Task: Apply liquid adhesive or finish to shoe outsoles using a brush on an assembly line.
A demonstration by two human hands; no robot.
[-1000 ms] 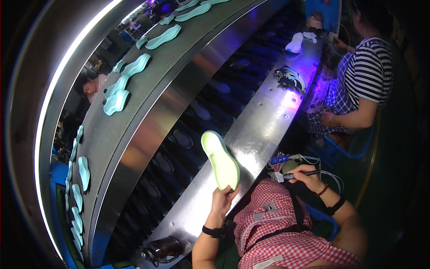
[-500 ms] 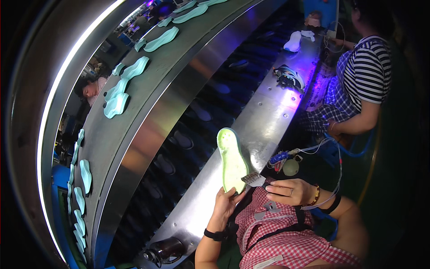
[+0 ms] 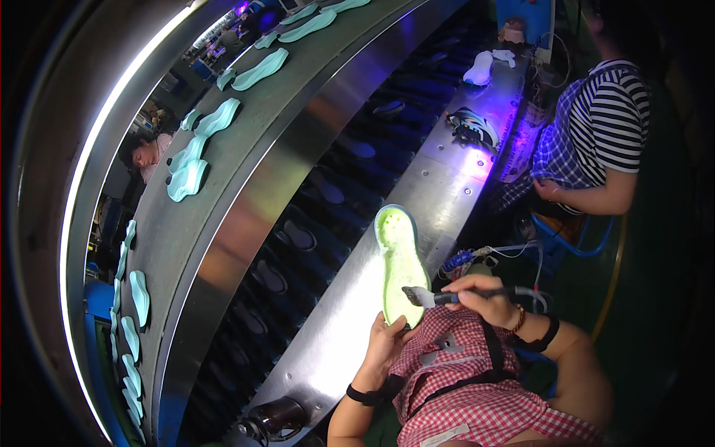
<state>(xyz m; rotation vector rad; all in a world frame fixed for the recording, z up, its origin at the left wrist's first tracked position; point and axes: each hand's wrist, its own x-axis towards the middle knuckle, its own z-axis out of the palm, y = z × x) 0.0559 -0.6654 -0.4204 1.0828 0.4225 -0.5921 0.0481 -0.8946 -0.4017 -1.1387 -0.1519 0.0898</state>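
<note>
A pale green shoe sole [image 3: 400, 264] stood tilted above the steel tabletop [image 3: 439, 186], its long axis running away from the worker, heel end clamped in the left hand [image 3: 385, 344], while the right hand [image 3: 488, 296] (fingers closed round a small brush [image 3: 426, 297]) met its near end.

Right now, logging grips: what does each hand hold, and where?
Left hand holds the green shoe sole at its near end; right hand holds a brush by its handle.
</note>
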